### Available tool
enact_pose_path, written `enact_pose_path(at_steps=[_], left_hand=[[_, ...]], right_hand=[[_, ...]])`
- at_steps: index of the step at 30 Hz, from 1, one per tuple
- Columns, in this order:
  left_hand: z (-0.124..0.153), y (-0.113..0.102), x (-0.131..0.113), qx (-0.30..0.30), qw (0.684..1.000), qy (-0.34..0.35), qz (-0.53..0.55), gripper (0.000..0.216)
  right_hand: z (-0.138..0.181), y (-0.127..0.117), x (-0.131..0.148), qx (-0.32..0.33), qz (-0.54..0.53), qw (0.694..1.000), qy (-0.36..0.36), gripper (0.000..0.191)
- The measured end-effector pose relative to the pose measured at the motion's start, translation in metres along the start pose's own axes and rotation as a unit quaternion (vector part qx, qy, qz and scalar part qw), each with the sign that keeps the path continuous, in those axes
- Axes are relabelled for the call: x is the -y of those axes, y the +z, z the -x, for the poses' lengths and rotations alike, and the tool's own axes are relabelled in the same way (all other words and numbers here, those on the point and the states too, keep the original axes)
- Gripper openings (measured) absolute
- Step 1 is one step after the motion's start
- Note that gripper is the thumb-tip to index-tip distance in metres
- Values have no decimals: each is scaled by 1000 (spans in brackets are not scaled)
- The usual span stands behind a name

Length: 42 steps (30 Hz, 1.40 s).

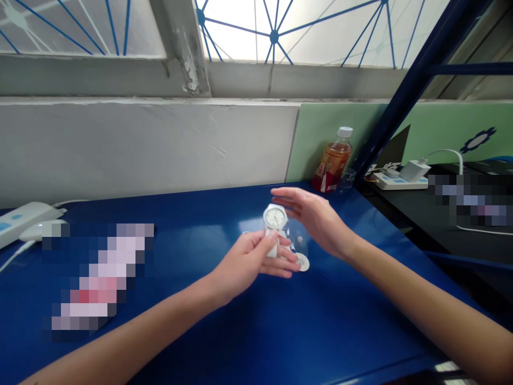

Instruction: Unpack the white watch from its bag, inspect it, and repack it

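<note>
while the left hand [246, 256] pinches a white watch [275, 218] between thumb and fingers, dial showing, above a glossy blue tabletop [192, 342], the right hand [316, 219] is just beside it, fingers extended and nearly together. a white disc [303, 262] shows past the left fingertips. leftward on the tabletop lie a blurred-out object [102, 275] and a white power strip [26, 222]; farther back stands a capped bottle [333, 163] before a green panel [306, 141], beside a pale wall [144, 147], below windows [312, 32] patterned with blue lines.
</note>
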<state>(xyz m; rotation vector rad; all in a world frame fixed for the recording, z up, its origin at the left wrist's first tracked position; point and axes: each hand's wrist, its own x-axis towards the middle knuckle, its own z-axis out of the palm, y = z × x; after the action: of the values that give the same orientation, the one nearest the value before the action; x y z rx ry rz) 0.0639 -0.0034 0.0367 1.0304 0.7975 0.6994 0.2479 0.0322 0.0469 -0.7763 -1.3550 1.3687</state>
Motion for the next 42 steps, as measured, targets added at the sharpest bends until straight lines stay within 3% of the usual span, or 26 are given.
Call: enact_pose_path(at_steps=[2, 6, 8, 11, 14, 16, 19, 22, 26, 31, 34, 37, 39, 42], left_hand=[[-3, -7, -9, -55, 998, 36, 9, 37], [-9, -26, -20, -152, 973, 148, -94, 33], [-11, -34, -19, -169, 948, 191, -193, 35], [-10, -38, -12, -198, 861, 229, -410, 30], [-7, -33, -1, -124, 775, 280, -553, 32], [-5, -28, 6, -112, 713, 317, -616, 35], [-3, -23, 15, -99, 629, 367, -678, 32], [-1, -22, 20, -100, 587, 390, -703, 30], [0, -23, 23, -100, 581, 386, -710, 31], [1, -21, 22, -84, 578, 399, -707, 30], [-2, -22, 21, -77, 622, 377, -682, 32], [-7, -29, 22, -92, 669, 329, -660, 51], [-10, -34, 24, -75, 688, 296, -659, 62], [-12, -39, 25, -28, 705, 276, -653, 59]], right_hand=[[1, -11, -1, -66, 123, 987, -85, 24], [18, -35, -8, -70, 229, 964, -116, 23], [28, -42, -11, -67, 285, 947, -133, 26], [39, -42, -13, 7, 386, 907, -167, 38], [44, -36, -11, 37, 447, 866, -222, 47], [45, -33, -12, 62, 470, 849, -235, 49], [46, -30, -18, 83, 442, 859, -244, 45], [46, -30, -24, 88, 397, 880, -245, 36], [46, -28, -25, 90, 372, 894, -232, 37], [48, -30, -23, 108, 391, 877, -259, 37], [46, -41, -20, 128, 430, 847, -286, 41], [39, -56, -15, 119, 486, 814, -294, 38], [35, -66, -13, 101, 508, 803, -295, 34], [29, -75, -11, 95, 530, 795, -281, 31]])
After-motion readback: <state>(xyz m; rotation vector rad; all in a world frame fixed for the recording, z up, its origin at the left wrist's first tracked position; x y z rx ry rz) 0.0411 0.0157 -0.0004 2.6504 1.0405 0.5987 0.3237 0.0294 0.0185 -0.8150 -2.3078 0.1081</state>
